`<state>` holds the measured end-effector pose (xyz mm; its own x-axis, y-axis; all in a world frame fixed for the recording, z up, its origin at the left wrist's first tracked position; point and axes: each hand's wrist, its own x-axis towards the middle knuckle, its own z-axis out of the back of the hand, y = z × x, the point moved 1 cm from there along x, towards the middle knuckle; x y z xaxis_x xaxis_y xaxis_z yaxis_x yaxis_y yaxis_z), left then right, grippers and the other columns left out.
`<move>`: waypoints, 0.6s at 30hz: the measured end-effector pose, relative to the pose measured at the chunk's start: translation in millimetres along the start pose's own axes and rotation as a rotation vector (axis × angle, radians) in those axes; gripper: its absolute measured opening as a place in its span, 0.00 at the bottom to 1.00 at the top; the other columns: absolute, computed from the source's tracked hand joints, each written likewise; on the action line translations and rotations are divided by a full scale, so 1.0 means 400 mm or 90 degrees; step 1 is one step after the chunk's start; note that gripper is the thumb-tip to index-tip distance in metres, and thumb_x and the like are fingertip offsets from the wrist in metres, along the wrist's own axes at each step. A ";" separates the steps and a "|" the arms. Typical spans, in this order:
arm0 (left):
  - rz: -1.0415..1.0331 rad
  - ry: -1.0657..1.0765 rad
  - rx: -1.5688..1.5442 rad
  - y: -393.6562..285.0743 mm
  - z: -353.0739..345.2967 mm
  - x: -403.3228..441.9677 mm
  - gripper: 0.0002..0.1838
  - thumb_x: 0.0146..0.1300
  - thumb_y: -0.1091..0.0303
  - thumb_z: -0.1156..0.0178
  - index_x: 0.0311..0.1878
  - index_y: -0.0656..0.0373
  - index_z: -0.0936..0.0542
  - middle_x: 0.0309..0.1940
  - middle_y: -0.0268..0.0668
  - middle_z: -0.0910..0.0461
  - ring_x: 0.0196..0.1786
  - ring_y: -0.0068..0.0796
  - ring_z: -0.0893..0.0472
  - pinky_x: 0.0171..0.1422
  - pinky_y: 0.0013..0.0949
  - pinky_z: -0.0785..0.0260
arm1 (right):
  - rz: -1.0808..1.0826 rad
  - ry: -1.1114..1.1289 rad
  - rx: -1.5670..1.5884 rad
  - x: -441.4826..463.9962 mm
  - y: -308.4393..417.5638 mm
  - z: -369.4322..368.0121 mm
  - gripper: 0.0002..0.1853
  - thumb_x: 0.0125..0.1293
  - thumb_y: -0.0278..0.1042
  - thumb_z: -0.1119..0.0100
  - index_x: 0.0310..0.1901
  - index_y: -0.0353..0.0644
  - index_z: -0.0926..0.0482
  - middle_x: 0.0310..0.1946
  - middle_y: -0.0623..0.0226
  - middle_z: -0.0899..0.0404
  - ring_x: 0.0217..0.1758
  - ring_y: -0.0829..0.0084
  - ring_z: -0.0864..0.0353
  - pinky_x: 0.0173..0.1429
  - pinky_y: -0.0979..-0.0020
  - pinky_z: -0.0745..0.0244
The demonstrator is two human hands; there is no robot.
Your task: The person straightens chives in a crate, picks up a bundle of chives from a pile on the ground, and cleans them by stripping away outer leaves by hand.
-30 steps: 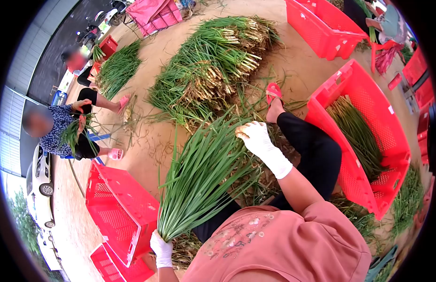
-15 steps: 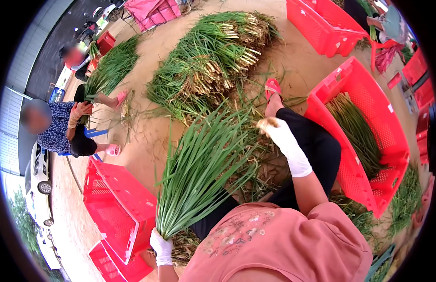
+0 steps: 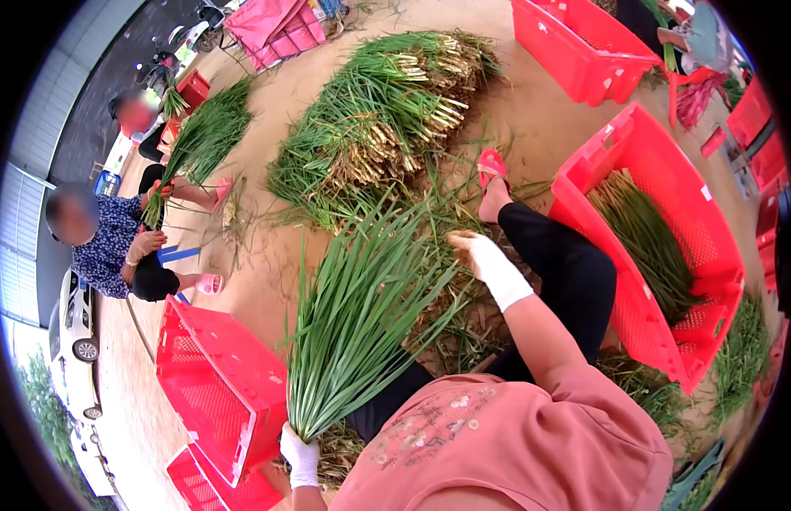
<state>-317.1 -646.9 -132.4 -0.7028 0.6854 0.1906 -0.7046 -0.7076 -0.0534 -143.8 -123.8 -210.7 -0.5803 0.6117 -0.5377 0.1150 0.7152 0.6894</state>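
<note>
My left hand [image 3: 300, 451], in a white glove, is closed around the gathered base of a bunch of garlic chives [image 3: 344, 324]. The long green leaves fan up and away across my left thigh. My right hand [image 3: 479, 254], gloved with soiled fingertips, is apart from the bunch, right of its leaf tips. Its fingers reach left, loosely extended, with nothing visible in them. Loose leaves and trimmings [image 3: 463, 328] lie below it between my legs.
A large heap of chives [image 3: 387, 119] lies ahead. At right, a red crate [image 3: 668, 213] holds chives; another red crate [image 3: 229, 383] stands at left beside a lower one. A person [image 3: 114, 238] sits at left handling chives. Another red crate [image 3: 578, 51] stands far right.
My right hand has moved slightly left and down, its fingers less curled. My left hand keeps its hold on the bunch. The person at left has lowered one hand from their chives.
</note>
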 end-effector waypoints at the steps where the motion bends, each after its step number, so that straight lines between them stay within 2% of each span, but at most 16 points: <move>1: -0.001 -0.005 -0.002 -0.004 0.004 0.006 0.30 0.39 0.74 0.40 0.50 0.69 0.35 0.34 0.51 0.27 0.35 0.55 0.26 0.39 0.48 0.33 | 0.012 0.100 0.024 0.010 -0.008 -0.015 0.16 0.61 0.34 0.44 0.50 0.38 0.27 0.34 0.71 0.26 0.26 0.80 0.34 0.33 0.79 0.36; 3: 0.030 0.028 -0.014 -0.013 0.014 0.014 0.29 0.38 0.73 0.40 0.49 0.68 0.35 0.33 0.51 0.27 0.34 0.55 0.26 0.38 0.48 0.34 | -0.046 0.161 0.126 0.001 -0.003 -0.065 0.15 0.61 0.35 0.43 0.48 0.38 0.26 0.36 0.69 0.25 0.26 0.78 0.32 0.34 0.78 0.34; 4: 0.034 0.035 -0.013 -0.013 0.013 0.017 0.30 0.37 0.73 0.39 0.48 0.67 0.35 0.32 0.50 0.27 0.34 0.55 0.26 0.37 0.49 0.34 | -0.070 0.137 0.156 0.045 -0.031 -0.072 0.14 0.61 0.36 0.42 0.46 0.39 0.25 0.37 0.68 0.23 0.26 0.76 0.29 0.32 0.74 0.31; 5: 0.035 0.031 -0.013 -0.013 0.013 0.017 0.30 0.37 0.73 0.39 0.48 0.67 0.35 0.32 0.50 0.27 0.34 0.55 0.26 0.37 0.49 0.34 | -0.043 0.263 0.228 0.052 -0.035 -0.082 0.13 0.61 0.35 0.42 0.45 0.39 0.25 0.37 0.67 0.22 0.29 0.73 0.25 0.32 0.68 0.27; 7: 0.016 0.026 -0.019 -0.014 0.015 0.018 0.31 0.37 0.72 0.38 0.48 0.67 0.35 0.32 0.50 0.27 0.33 0.55 0.26 0.37 0.49 0.34 | -0.038 0.287 0.268 0.069 -0.048 -0.096 0.14 0.61 0.35 0.43 0.46 0.40 0.26 0.38 0.67 0.22 0.32 0.69 0.23 0.34 0.61 0.24; 8: 0.007 0.022 -0.011 -0.021 0.022 0.021 0.32 0.36 0.72 0.38 0.49 0.68 0.35 0.31 0.50 0.27 0.33 0.55 0.26 0.36 0.49 0.34 | -0.037 0.289 0.268 0.067 -0.041 -0.105 0.14 0.61 0.35 0.43 0.46 0.40 0.26 0.38 0.67 0.22 0.32 0.69 0.23 0.34 0.61 0.24; 10: 0.001 0.023 -0.004 -0.016 0.021 0.023 0.32 0.36 0.72 0.38 0.49 0.68 0.35 0.31 0.50 0.27 0.33 0.55 0.26 0.36 0.49 0.34 | -0.054 0.294 0.310 0.061 -0.028 -0.116 0.12 0.61 0.32 0.45 0.46 0.41 0.26 0.44 0.64 0.23 0.44 0.67 0.23 0.46 0.61 0.24; 13: -0.012 0.030 0.006 -0.002 0.016 0.022 0.32 0.36 0.72 0.37 0.49 0.69 0.35 0.31 0.50 0.27 0.33 0.55 0.27 0.36 0.49 0.34 | -0.029 0.335 0.327 0.040 0.001 -0.135 0.13 0.62 0.31 0.45 0.48 0.41 0.27 0.45 0.65 0.23 0.45 0.65 0.23 0.49 0.57 0.25; 15: -0.024 0.017 0.017 -0.010 0.021 0.027 0.32 0.36 0.72 0.37 0.49 0.69 0.35 0.32 0.50 0.27 0.33 0.55 0.26 0.37 0.49 0.34 | -0.010 0.318 0.316 0.039 0.011 -0.145 0.15 0.62 0.32 0.46 0.50 0.43 0.29 0.43 0.66 0.23 0.43 0.66 0.23 0.47 0.57 0.25; 18: -0.011 0.031 0.017 -0.012 0.021 0.028 0.31 0.38 0.71 0.37 0.49 0.68 0.35 0.33 0.50 0.27 0.35 0.55 0.26 0.38 0.48 0.34 | -0.066 0.227 0.266 0.038 0.031 -0.154 0.15 0.62 0.29 0.47 0.51 0.43 0.30 0.39 0.66 0.22 0.37 0.67 0.23 0.42 0.60 0.25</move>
<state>-320.6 -637.3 -121.6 -0.6946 0.7050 0.1433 -0.7146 -0.6991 -0.0248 -200.9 -126.6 -180.5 -0.8342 0.4301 -0.3451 0.3104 0.8835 0.3508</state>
